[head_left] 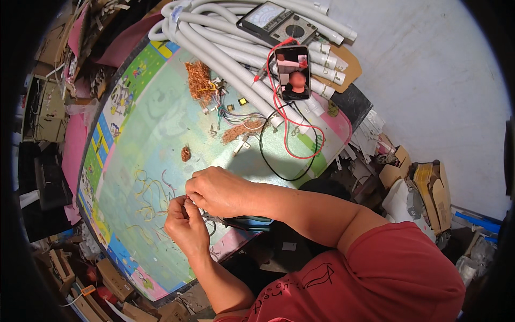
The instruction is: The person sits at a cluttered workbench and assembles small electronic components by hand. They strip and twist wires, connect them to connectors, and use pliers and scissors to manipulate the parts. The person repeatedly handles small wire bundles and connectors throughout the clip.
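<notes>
My left hand (186,222) and my right hand (220,188) meet fingertip to fingertip above the near part of the table. Both are closed in a pinch on something thin and small; a dark reddish bit shows between them, too little to name. Left of the hands lie loose thin yellow and red wires (149,196). A hand tool with dark and teal handles (249,221) lies under my right forearm, partly covered. Beyond the hands sits a small coil of copper wire (185,154). Farther off are a copper wire heap (198,80) and a flatter copper bundle (241,130).
Grey corrugated hoses (214,56) cross the table's far side. An analog multimeter (279,24) and a phone (292,72) rest on them, with red and black test leads (289,142) looping down. Small parts with coloured wires (228,107) lie nearby. Cardboard boxes (115,279) crowd the floor.
</notes>
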`<act>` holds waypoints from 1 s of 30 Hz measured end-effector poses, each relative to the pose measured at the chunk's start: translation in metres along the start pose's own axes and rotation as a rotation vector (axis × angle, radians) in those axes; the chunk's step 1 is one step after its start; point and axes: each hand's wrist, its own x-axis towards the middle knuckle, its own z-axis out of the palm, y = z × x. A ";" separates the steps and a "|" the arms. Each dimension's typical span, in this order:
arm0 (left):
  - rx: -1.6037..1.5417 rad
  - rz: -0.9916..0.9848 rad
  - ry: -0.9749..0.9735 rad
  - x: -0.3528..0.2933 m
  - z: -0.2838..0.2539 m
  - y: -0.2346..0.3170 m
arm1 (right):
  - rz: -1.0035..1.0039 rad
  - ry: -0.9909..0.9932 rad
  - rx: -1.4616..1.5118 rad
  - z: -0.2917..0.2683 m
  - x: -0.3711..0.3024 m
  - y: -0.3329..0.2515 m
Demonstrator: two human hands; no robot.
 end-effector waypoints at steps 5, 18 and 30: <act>0.026 0.038 -0.020 -0.001 0.001 0.001 | 0.014 0.019 -0.016 0.003 -0.003 0.001; 0.037 0.147 -0.060 -0.001 0.000 -0.001 | -0.019 0.110 -0.010 0.014 -0.002 0.003; -0.573 -0.033 -0.279 0.003 -0.017 -0.016 | -0.041 0.108 0.146 -0.003 -0.001 -0.009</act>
